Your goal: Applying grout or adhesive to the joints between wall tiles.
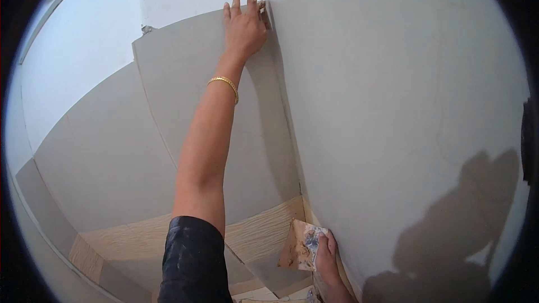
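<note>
My left hand (245, 32) is raised to the top of a large grey wall tile (191, 73), close to the inside corner. Its fingers are spread and reach over the tile's upper edge; a gold bracelet (223, 81) circles the wrist. Low down by the corner, my right hand (325, 252) grips a flat, broad-bladed scraper (303, 244) smeared with brown and pale mortar. Part of the scraper is hidden under my fingers. Just behind it runs a band of beige, wavy-textured tile (264, 227).
A grey wall (387, 95) closes off the right side, with a person's shadow on it. White wall (84, 62) shows above the stepped tile edge. More grey tiles (106, 134) cover the left. A dark object (526, 140) stands at the far right rim.
</note>
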A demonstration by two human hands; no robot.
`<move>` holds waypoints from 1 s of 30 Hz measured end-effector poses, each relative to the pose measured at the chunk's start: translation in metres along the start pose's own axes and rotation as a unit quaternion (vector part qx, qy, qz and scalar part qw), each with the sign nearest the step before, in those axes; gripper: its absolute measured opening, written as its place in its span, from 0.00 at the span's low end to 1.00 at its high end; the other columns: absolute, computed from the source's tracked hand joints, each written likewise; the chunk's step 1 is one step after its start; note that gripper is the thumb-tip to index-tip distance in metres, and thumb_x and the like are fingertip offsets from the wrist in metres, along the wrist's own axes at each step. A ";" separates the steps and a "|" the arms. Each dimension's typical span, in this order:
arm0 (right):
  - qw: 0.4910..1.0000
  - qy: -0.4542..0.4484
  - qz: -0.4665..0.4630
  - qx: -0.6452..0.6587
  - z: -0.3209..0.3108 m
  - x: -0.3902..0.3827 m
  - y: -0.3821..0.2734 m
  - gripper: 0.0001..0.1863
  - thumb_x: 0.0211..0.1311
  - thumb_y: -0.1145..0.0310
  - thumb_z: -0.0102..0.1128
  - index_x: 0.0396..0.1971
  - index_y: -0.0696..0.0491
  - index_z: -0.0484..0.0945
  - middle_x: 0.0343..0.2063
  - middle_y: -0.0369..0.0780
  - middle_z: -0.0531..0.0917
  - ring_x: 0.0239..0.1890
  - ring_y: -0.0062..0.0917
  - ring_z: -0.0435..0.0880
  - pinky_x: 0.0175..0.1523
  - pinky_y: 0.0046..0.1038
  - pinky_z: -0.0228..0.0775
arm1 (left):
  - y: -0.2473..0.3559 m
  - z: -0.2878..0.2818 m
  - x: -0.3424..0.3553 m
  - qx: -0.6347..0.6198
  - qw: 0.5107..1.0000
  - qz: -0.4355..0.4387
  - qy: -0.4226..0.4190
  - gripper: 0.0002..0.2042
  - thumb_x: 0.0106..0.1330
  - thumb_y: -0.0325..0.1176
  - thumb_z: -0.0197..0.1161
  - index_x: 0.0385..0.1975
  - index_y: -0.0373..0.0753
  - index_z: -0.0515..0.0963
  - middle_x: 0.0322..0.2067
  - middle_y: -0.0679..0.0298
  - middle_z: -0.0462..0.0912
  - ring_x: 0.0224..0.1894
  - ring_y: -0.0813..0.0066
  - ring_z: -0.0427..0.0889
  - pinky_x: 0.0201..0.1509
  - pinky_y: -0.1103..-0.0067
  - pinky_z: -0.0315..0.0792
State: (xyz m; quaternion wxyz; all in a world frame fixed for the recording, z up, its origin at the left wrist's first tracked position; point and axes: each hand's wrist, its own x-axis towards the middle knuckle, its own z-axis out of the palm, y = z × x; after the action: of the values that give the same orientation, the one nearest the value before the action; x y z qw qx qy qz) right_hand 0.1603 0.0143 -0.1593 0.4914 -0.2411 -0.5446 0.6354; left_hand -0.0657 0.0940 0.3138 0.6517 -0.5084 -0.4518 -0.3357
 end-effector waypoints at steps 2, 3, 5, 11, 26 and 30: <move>1.000 0.014 -0.009 -0.009 0.002 0.001 0.002 0.20 0.72 0.59 0.39 0.48 0.62 0.70 0.43 0.47 0.76 0.48 0.32 0.72 0.57 0.33 0.61 | 0.002 0.000 0.001 0.041 0.999 0.002 -0.020 0.33 0.62 0.27 0.47 0.69 0.39 0.49 0.52 0.58 0.79 0.70 0.51 0.53 0.73 0.56 0.40; 0.999 0.024 -0.004 -0.023 0.002 0.001 0.002 0.21 0.72 0.59 0.39 0.49 0.62 0.69 0.44 0.48 0.75 0.48 0.34 0.72 0.58 0.35 0.60 | 0.003 -0.002 0.000 0.044 0.999 0.017 -0.026 0.32 0.62 0.28 0.48 0.69 0.39 0.49 0.51 0.58 0.79 0.71 0.51 0.53 0.73 0.55 0.39; 1.000 0.017 0.008 -0.025 0.002 0.000 0.001 0.21 0.72 0.59 0.39 0.48 0.62 0.70 0.44 0.49 0.75 0.48 0.34 0.72 0.58 0.35 0.59 | 0.004 -0.004 -0.001 0.044 0.998 0.031 -0.032 0.32 0.62 0.28 0.48 0.69 0.40 0.50 0.51 0.58 0.80 0.71 0.52 0.52 0.73 0.55 0.38; 0.998 0.016 0.023 -0.052 0.001 -0.002 -0.006 0.19 0.73 0.60 0.39 0.44 0.62 0.71 0.40 0.48 0.76 0.44 0.34 0.73 0.55 0.35 0.62 | 0.010 0.006 -0.014 0.115 0.989 0.089 -0.040 0.32 0.62 0.28 0.48 0.69 0.35 0.50 0.52 0.57 0.79 0.73 0.58 0.49 0.74 0.55 0.35; 0.998 0.008 0.020 -0.058 0.004 -0.006 -0.024 0.18 0.73 0.61 0.39 0.42 0.61 0.71 0.35 0.45 0.77 0.39 0.29 0.74 0.50 0.34 0.65 | 0.000 0.000 -0.027 0.002 0.998 0.055 0.012 0.36 0.53 0.23 0.50 0.68 0.38 0.53 0.56 0.59 0.76 0.72 0.58 0.49 0.73 0.55 0.37; 0.997 0.026 -0.024 -0.066 0.005 -0.006 -0.024 0.17 0.73 0.62 0.39 0.44 0.62 0.70 0.37 0.47 0.77 0.40 0.30 0.73 0.52 0.34 0.64 | 0.010 0.009 -0.033 0.070 0.992 0.036 -0.094 0.41 0.54 0.24 0.51 0.71 0.38 0.42 0.57 0.59 0.75 0.75 0.59 0.38 0.74 0.54 0.30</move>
State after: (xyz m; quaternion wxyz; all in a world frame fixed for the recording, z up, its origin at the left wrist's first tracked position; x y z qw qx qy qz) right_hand 0.1668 0.0050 -0.1364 0.5038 -0.2761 -0.5778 0.5797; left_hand -0.0710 0.1047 0.2805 0.6521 -0.5066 -0.5150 -0.2299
